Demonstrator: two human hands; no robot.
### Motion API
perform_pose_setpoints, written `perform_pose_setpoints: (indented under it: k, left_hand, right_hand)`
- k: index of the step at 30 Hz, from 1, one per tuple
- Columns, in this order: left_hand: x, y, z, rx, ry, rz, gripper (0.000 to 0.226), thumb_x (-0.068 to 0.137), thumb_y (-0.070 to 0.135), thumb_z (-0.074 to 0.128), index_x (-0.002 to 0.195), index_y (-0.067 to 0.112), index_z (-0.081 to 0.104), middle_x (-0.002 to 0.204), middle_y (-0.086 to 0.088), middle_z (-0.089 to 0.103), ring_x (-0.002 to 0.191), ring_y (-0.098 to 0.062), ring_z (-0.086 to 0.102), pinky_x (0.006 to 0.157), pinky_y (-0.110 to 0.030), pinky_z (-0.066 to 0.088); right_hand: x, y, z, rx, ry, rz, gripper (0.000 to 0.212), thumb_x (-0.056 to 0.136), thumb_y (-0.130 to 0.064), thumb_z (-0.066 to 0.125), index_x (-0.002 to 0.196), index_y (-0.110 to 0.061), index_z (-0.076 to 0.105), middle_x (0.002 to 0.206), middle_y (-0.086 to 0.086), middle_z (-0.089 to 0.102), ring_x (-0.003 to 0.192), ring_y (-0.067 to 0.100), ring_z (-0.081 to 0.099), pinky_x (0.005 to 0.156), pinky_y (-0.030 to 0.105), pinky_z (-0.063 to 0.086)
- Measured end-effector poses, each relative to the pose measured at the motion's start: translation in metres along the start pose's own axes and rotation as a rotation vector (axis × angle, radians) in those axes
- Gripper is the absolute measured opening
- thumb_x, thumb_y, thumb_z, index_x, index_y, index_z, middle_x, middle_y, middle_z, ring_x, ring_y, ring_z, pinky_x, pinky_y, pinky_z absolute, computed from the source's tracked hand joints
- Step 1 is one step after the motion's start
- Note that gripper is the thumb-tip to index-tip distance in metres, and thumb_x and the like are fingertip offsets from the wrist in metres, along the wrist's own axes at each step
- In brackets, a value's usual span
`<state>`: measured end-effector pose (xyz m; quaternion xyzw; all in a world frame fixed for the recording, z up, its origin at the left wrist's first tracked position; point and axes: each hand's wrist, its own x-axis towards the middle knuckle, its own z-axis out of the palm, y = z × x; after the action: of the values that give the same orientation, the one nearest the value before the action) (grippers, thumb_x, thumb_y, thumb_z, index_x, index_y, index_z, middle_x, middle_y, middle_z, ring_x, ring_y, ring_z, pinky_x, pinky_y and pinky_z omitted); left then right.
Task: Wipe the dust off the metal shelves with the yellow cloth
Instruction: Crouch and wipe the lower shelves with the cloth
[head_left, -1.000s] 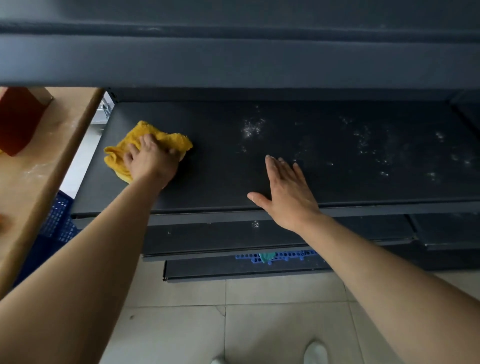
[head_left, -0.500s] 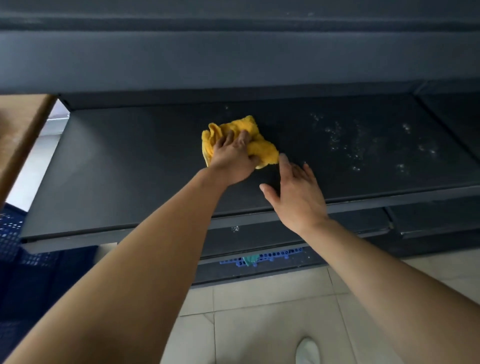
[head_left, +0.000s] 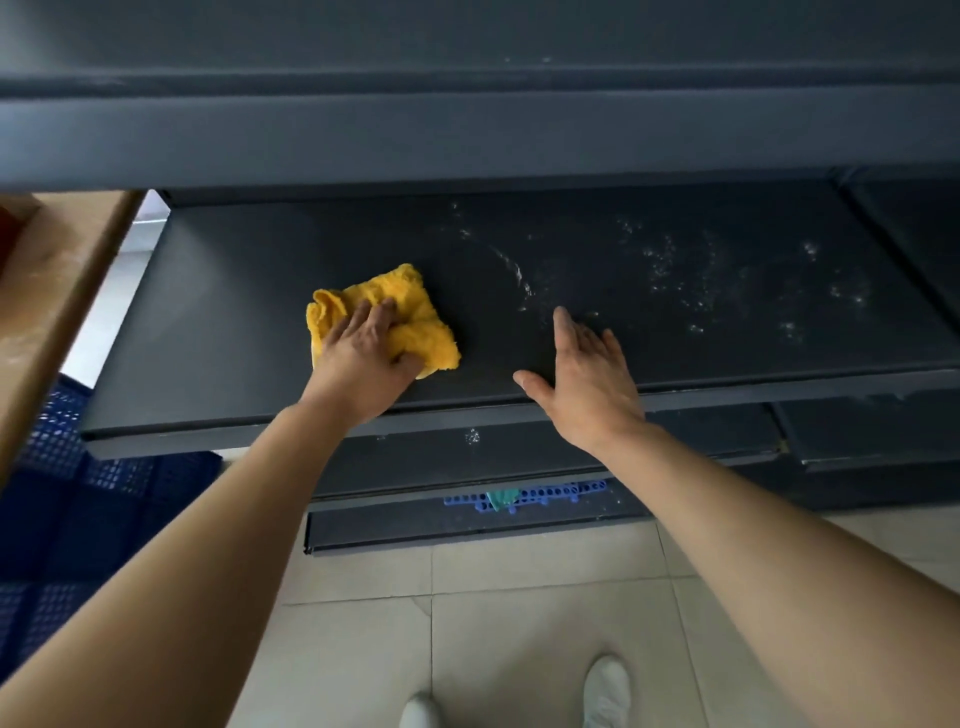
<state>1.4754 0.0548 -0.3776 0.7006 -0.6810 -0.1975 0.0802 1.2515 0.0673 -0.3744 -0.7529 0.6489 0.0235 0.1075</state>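
Dusting of the middle metal shelf, seen from the head camera. The left hand bears down on the bunched yellow cloth, fingers spread over its top and thumb hooked against its near edge, so that the folds are gripped as well as pressed. This hold likely keeps the cloth from slipping out during a stroke. The cloth lies on the shelf's left-of-centre part, near the front lip. The right hand rests flat on the shelf just behind the front lip, fingers straight and holding nothing, apparently as a brace for the forward lean under the upper shelf. White dust speckles the shelf's right half, and a curved streak marks the boundary of the cleaned zone; the shelf's left half looks uniformly dark. A small white patch also lies on the lower shelf beneath the front lip. Compared with half a second earlier, the cloth has travelled back toward the shelf's left end and nearer the front lip; it then lay against the right hand's fingertips, deeper on the shelf. One second earlier it was at the shelf's far left end, so a full out-and-back stroke is in progress. The right hand has kept its place on the shelf throughout. The right half appears still to be wiped.
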Motion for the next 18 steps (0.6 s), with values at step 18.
perform_pose_setpoints:
  k: [18]
  left_hand:
    - [-0.005,0.087,0.044,0.027,0.016,0.171,0.064,0.090,0.033,0.042,0.147,0.011,0.022,0.155,-0.005,0.024,0.146,-0.017,0.010,0.119,-0.033,0.003]
  right_hand:
    - [-0.002,0.062,-0.003,-0.095,-0.016,0.006,0.072,0.098,-0.053,0.025,0.151,-0.010,0.003,0.160,0.007,0.005,0.148,0.022,0.000,0.120,0.043,-0.003]
